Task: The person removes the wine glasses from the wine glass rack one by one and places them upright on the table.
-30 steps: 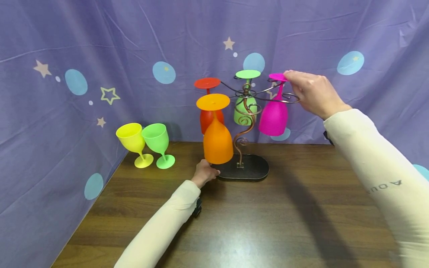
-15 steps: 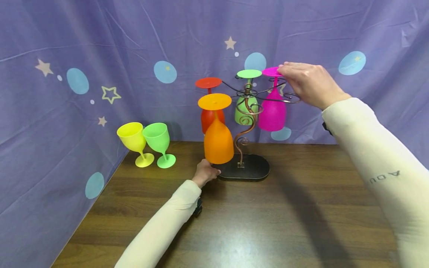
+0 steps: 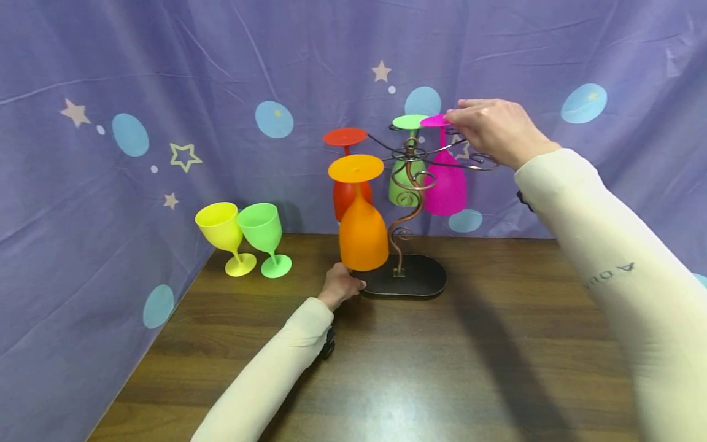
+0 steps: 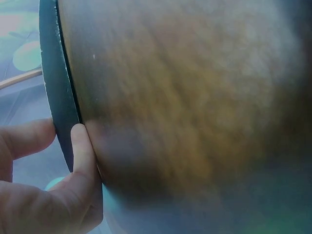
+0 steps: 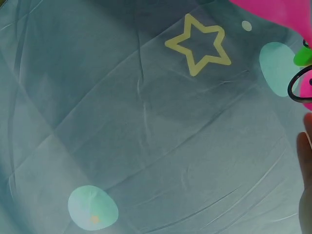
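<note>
My left hand [image 3: 340, 285] pinches the left end of the wine glass rack's black base [image 3: 422, 279]. The left wrist view shows thumb and finger on either side of the base edge [image 4: 61, 87]. My right hand [image 3: 499, 130] holds the magenta goblet [image 3: 445, 187] at its foot, fingertips on the foot's right edge. That goblet is upside down, its stem among the curled wire arms of the rack [image 3: 411, 150]. In the right wrist view, its pink bowl [image 5: 287, 12] and my fingers [image 5: 305, 151] show at the right edge. Orange [image 3: 363, 236], red [image 3: 347, 195] and green [image 3: 405, 187] goblets hang inverted on the rack.
A yellow goblet [image 3: 220, 226] and another green goblet [image 3: 261, 227] stand upright at the back left of the wooden table [image 3: 420, 362]. A purple curtain [image 3: 320, 55] with stars and blue ovals hangs behind the table and along its left side.
My right hand and the magenta goblet have moved left and slightly up, bringing the goblet's stem closer to the rack's centre. My left hand stays on the base.
</note>
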`<state>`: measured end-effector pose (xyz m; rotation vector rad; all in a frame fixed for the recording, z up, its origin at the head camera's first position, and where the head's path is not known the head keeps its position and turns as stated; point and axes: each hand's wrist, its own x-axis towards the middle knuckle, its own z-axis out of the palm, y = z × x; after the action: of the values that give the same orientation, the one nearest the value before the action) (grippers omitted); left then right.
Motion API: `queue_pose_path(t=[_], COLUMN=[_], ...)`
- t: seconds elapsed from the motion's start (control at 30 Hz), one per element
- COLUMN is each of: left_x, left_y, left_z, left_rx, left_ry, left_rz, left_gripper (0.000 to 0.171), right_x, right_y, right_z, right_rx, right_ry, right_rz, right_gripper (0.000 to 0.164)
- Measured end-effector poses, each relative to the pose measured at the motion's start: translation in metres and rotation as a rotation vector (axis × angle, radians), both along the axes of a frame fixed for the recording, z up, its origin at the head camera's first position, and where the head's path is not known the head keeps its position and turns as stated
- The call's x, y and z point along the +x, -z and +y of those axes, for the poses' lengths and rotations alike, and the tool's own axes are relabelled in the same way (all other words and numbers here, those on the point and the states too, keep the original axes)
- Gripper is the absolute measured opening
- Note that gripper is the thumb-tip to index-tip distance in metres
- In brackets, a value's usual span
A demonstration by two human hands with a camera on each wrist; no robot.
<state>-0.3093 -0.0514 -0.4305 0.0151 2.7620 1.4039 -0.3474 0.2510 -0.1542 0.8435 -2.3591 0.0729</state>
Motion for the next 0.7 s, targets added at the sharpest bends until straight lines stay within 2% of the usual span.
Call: queue_pose_path(t=[0.37,0.47,0.7], left_x=[-0.002,-0.001,0.003], left_y=[0.000,0.001,-0.002], left_z=[-0.003,-0.003,-0.004], left_rx=[-0.006,-0.014,-0.018], left_ry=[0.009,0.019,0.040], left_rz=[0.010,0.026,0.029], left_gripper=[0.034,0.036,0.031], right_x=[-0.006,-0.006,0.000], right_y=[-0.014,-0.014,-0.006], right_z=[-0.005,-0.001,0.018], right_rx=[0.033,0.030,-0.005], right_ry=[0.195,0.235,0.296], right_rz=[-0.199,-0.213,-0.177], right_gripper=[0.031,0.032,0.033])
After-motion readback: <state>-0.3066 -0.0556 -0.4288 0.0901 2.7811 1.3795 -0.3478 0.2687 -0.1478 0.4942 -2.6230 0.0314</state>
